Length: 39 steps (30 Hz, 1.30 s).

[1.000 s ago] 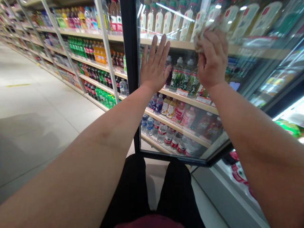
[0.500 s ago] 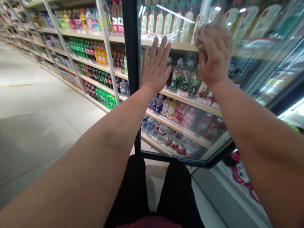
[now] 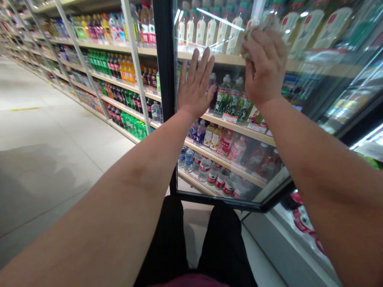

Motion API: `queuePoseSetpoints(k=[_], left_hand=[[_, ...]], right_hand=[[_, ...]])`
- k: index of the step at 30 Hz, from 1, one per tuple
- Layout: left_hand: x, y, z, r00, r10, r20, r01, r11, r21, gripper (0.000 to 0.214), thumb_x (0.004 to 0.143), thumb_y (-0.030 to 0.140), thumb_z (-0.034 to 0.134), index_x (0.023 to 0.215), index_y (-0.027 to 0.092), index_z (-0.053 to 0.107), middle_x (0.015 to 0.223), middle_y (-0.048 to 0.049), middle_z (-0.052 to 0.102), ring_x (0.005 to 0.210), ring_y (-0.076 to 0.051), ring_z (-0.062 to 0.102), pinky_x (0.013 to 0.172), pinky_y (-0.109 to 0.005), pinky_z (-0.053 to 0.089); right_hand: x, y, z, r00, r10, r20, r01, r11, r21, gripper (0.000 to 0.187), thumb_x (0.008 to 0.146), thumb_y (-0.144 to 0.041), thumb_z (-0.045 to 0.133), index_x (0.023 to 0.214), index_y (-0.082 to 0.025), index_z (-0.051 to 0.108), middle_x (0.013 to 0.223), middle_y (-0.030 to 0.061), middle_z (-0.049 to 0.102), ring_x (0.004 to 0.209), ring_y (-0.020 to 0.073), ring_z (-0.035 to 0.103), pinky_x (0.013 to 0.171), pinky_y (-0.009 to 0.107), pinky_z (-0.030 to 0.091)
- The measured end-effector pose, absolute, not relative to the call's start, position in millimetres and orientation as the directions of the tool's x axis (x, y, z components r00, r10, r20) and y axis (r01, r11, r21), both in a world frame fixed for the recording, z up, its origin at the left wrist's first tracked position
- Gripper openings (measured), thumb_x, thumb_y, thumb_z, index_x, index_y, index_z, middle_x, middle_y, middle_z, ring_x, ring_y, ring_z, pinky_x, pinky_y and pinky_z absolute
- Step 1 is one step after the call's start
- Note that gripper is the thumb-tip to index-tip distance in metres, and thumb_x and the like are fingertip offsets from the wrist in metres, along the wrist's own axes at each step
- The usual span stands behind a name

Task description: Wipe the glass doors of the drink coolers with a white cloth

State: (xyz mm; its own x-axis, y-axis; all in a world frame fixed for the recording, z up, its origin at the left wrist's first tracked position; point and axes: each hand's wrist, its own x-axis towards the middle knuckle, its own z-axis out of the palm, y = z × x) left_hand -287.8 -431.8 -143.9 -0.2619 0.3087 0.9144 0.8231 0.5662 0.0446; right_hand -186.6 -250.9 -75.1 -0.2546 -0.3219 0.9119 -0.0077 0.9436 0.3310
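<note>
A glass door [image 3: 269, 131] in a black frame stands swung out before me, with shelved bottles showing through the pane. My left hand [image 3: 194, 87] lies flat on the glass near the frame's left side, its fingers spread. Higher up and to the right, my right hand [image 3: 265, 65] is closed around a crumpled pale cloth [image 3: 248, 44] and presses it to the pane. Part of the cloth is hidden under the fingers; it bulges out past the fingertips and above the knuckles.
Long shelves of drink bottles [image 3: 101, 61] run away to the left along a pale tiled floor [image 3: 38, 159]. At right, a white cabinet base [image 3: 278, 239] holds packs of red-labelled goods [image 3: 305, 217]. My black-trousered legs [image 3: 224, 243] are just below the door's lower edge.
My right hand has moved slightly left across the glass with the cloth in it. My left hand stays flat in nearly the same spot.
</note>
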Motion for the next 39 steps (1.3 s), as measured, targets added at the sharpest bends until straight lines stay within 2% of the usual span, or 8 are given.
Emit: queuePoseSetpoints(k=[4, 8, 13, 16, 22, 29, 34, 39], left_hand=[[-283, -434, -142, -0.296, 0.315, 0.902, 0.817, 0.572, 0.068, 0.073, 0.092, 0.035, 0.036, 0.162, 0.026, 0.019, 0.164, 0.0167, 0.001, 0.152, -0.012, -0.015, 0.126, -0.03, -0.017], [-283, -435, -143, -0.282, 0.297, 0.912, 0.85, 0.518, 0.095, 0.07, 0.093, 0.039, 0.035, 0.161, 0.039, 0.019, 0.161, 0.0246, 0.006, 0.15, -0.007, -0.017, 0.127, -0.03, -0.014], [-286, -434, -144, -0.233, 0.314, 0.92, 0.821, 0.571, 0.012, 0.071, 0.094, 0.035, 0.032, 0.162, 0.021, 0.019, 0.165, 0.0119, 0.002, 0.151, -0.009, -0.017, 0.125, -0.031, -0.017], [-286, -434, -144, -0.241, 0.31, 0.92, 0.851, 0.524, 0.047, 0.073, 0.092, 0.038, 0.034, 0.162, 0.029, 0.017, 0.163, 0.0184, 0.001, 0.151, -0.008, -0.018, 0.126, -0.031, -0.016], [-286, -435, -145, -0.256, 0.306, 0.917, 0.877, 0.472, 0.088, 0.074, 0.091, 0.043, 0.033, 0.161, 0.041, 0.011, 0.157, 0.0305, 0.002, 0.145, -0.001, -0.026, 0.127, -0.029, -0.016], [-284, -435, -142, -0.31, 0.316, 0.897, 0.847, 0.521, 0.108, 0.072, 0.091, 0.04, 0.032, 0.162, 0.035, 0.017, 0.159, 0.0262, -0.004, 0.148, -0.008, -0.022, 0.127, -0.029, -0.017], [-281, -435, -142, -0.328, 0.319, 0.889, 0.861, 0.489, 0.143, 0.072, 0.092, 0.042, 0.031, 0.161, 0.041, 0.014, 0.156, 0.0308, -0.005, 0.146, -0.007, -0.024, 0.128, -0.029, -0.015], [-283, -434, -143, -0.289, 0.326, 0.9, 0.837, 0.543, 0.072, 0.071, 0.094, 0.036, 0.034, 0.163, 0.026, 0.017, 0.165, 0.0159, -0.001, 0.152, -0.012, -0.015, 0.127, -0.03, -0.017]], right_hand=[[-197, -256, -71, -0.091, -0.23, 0.969, 0.047, 0.971, 0.235, 0.042, 0.103, -0.025, 0.031, 0.135, -0.019, 0.057, 0.147, 0.0074, 0.055, 0.14, 0.0224, 0.04, 0.122, 0.048, 0.028], [-200, -263, -90, -0.173, -0.325, 0.93, -0.021, 0.945, 0.327, 0.041, 0.103, -0.026, 0.031, 0.135, -0.029, 0.057, 0.145, 0.0016, 0.057, 0.141, 0.0186, 0.039, 0.123, 0.044, 0.029], [-201, -262, -77, -0.157, -0.367, 0.917, -0.004, 0.929, 0.371, 0.035, 0.1, -0.026, 0.041, 0.126, -0.024, 0.065, 0.139, 0.003, 0.062, 0.135, 0.0211, 0.048, 0.119, 0.043, 0.036], [-208, -265, -78, -0.086, -0.315, 0.945, 0.022, 0.948, 0.317, 0.038, 0.101, -0.025, 0.038, 0.129, -0.019, 0.063, 0.141, 0.0062, 0.061, 0.136, 0.0236, 0.046, 0.12, 0.047, 0.034], [-208, -275, -92, -0.219, -0.332, 0.917, -0.023, 0.942, 0.336, 0.038, 0.103, -0.032, 0.03, 0.128, -0.037, 0.059, 0.143, -0.0053, 0.059, 0.139, 0.0154, 0.043, 0.122, 0.039, 0.033], [-208, -278, -80, -0.163, -0.205, 0.965, 0.019, 0.977, 0.211, 0.043, 0.103, -0.03, 0.028, 0.133, -0.024, 0.058, 0.149, 0.0005, 0.053, 0.142, 0.0196, 0.038, 0.125, 0.045, 0.026], [-199, -278, -93, -0.304, -0.328, 0.894, -0.034, 0.942, 0.334, 0.043, 0.102, -0.032, 0.027, 0.133, -0.032, 0.057, 0.147, -0.004, 0.056, 0.143, 0.0166, 0.039, 0.124, 0.043, 0.029], [-197, -276, -67, -0.248, -0.232, 0.941, 0.015, 0.97, 0.243, 0.044, 0.105, -0.04, 0.025, 0.133, -0.03, 0.057, 0.149, -0.0006, 0.053, 0.143, 0.0206, 0.039, 0.125, 0.047, 0.026]])
